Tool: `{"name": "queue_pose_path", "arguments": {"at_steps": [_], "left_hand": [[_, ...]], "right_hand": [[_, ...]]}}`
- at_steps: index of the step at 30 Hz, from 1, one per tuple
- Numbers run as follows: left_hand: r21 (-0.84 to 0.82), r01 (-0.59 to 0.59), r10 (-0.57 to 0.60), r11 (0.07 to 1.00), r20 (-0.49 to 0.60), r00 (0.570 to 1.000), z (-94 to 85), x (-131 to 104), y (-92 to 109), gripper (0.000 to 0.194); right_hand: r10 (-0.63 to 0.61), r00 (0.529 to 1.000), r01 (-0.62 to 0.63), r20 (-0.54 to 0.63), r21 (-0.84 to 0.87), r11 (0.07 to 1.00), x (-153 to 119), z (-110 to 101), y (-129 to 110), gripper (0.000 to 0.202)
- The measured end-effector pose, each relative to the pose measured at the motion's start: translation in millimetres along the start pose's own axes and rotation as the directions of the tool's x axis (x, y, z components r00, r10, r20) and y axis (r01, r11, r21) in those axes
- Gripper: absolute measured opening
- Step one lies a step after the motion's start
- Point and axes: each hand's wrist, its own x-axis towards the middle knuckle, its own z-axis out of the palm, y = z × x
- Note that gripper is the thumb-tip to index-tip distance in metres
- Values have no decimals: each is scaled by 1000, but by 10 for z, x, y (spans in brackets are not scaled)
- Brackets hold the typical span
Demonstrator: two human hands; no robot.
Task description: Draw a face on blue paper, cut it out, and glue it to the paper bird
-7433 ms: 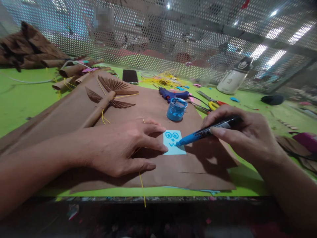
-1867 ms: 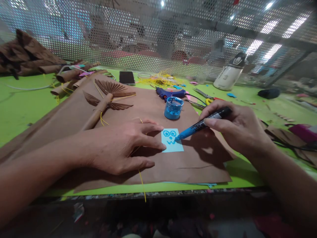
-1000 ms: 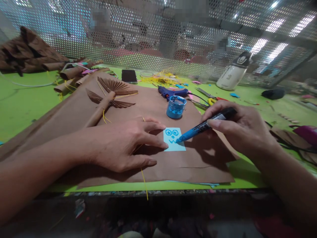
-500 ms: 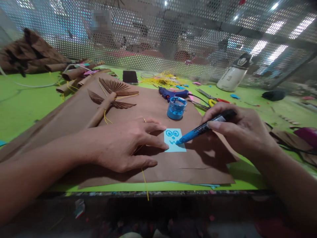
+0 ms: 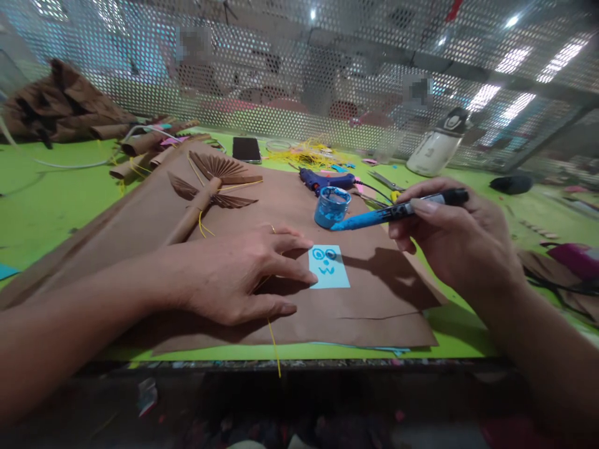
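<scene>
Your right hand (image 5: pixel 461 240) grips the marker (image 5: pixel 395 212); your left hand (image 5: pixel 238 274) is spread, and it touches the small light-blue paper (image 5: pixel 333 280).

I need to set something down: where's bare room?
Left: green tabletop between the white cable and brown paper sheet. Nearer: that sheet, in front of the light-blue paper square. Crowded: behind the blue-smeared jar, around the purple glue gun and tangled yellow string.
</scene>
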Motion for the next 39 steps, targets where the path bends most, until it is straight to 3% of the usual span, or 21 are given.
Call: {"name": "queue_pose_path", "arguments": {"at_steps": [10,15,18,22,27,31,39], "left_hand": [[-8,12,-12,1000,9,1000,-23,-37,24,35],[-27,50,-50,998,10,999,-30,-45,49,33],[-29,18,-19,999,-54,998,17,-64,28,32],[-21,10,-11,1000,-72,997,54,-83,6,34],[-15,45,-45,999,3,999,19,-73,30,35],[-21,43,-42,999,5,999,21,-68,22,38],[-17,22,-23,1000,-31,999,42,-74,2,37]], "right_hand": [[81,996,-81,-33,-1,997,205,-82,-107,6],[-3,999,-3,-35,-154,988,375,38,-160,19],[-63,996,45,-63,-246,968,507,129,-130,22],[-58,992,13,-110,-366,930,691,193,-35,18],[85,996,-61,37,-439,896,821,284,167,17],[129,985,-62,116,-459,886,826,311,216,18],[-5,997,-18,-73,-310,951,686,87,-63,19]]}}
